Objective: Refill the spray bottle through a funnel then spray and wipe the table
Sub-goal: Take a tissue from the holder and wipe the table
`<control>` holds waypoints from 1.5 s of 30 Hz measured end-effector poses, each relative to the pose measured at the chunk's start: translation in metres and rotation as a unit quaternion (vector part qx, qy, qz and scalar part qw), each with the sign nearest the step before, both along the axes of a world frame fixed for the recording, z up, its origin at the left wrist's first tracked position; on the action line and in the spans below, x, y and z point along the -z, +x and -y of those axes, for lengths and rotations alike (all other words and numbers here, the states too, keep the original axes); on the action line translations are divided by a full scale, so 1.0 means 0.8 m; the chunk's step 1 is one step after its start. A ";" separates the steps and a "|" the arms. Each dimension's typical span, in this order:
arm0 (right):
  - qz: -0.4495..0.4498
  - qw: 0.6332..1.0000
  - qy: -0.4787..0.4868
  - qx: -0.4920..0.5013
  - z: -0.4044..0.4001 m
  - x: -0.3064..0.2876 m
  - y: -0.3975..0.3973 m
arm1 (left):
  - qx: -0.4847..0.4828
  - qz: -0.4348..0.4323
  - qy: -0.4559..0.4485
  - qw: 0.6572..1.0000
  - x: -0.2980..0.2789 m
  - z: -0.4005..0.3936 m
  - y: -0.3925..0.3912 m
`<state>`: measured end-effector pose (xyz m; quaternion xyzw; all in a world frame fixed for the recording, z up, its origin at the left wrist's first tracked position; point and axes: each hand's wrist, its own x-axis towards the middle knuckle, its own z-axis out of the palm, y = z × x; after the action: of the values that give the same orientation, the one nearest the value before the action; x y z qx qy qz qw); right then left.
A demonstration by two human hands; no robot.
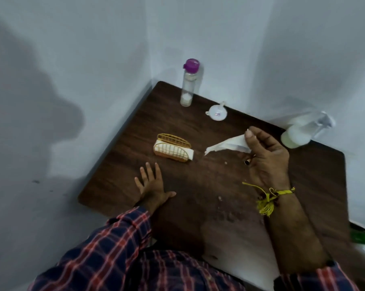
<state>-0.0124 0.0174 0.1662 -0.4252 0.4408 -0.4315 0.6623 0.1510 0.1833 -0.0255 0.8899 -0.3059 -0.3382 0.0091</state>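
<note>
A dark wooden table [198,185] fills the corner of the room. My right hand [267,158] is raised over its middle and pinches a white paper napkin [225,147], which trails to the left. My left hand [152,185] lies flat on the table near the left edge, fingers spread, holding nothing. The white spray bottle [299,135] stands at the far right edge, just beyond my right hand. A white funnel [217,112] lies on its side near the back edge. A clear bottle with a purple cap [187,85] stands upright at the back corner.
A golden wire napkin holder [173,149] with white napkins in it sits left of centre, between my hands. Walls close off the table at the back and right. A few wet spots and crumbs [221,198] mark the near part of the tabletop. Something green [364,238] shows at the lower right.
</note>
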 end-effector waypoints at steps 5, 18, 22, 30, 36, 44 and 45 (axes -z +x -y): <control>-0.058 0.997 0.030 0.049 0.008 0.033 -0.073 | 0.028 0.017 -0.038 0.999 -0.013 0.026 -0.069; -0.107 0.993 0.043 0.005 0.088 0.102 -0.023 | 0.130 -0.017 0.008 0.991 0.021 0.068 -0.087; -0.244 0.969 0.033 0.019 0.123 0.152 -0.015 | 0.147 -0.014 0.030 0.989 0.035 0.075 -0.083; -0.546 0.754 -0.285 -0.230 0.075 0.244 -0.035 | 0.145 0.002 0.031 0.989 0.037 0.074 -0.087; -0.639 0.626 -0.293 -0.338 0.067 0.284 -0.025 | 0.143 -0.009 0.033 0.989 0.034 0.072 -0.089; -0.619 0.603 -0.310 -0.397 0.000 0.278 -0.027 | 0.146 -0.018 0.014 0.989 0.035 0.070 -0.088; -0.626 0.601 -0.301 -0.397 -0.010 0.279 -0.037 | 0.145 -0.018 0.011 0.989 0.035 0.070 -0.089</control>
<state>-0.0418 0.0253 -0.0571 -0.8995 0.3806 0.1371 0.1653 0.0800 0.1273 -0.0534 0.8300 -0.4278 -0.3550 -0.0441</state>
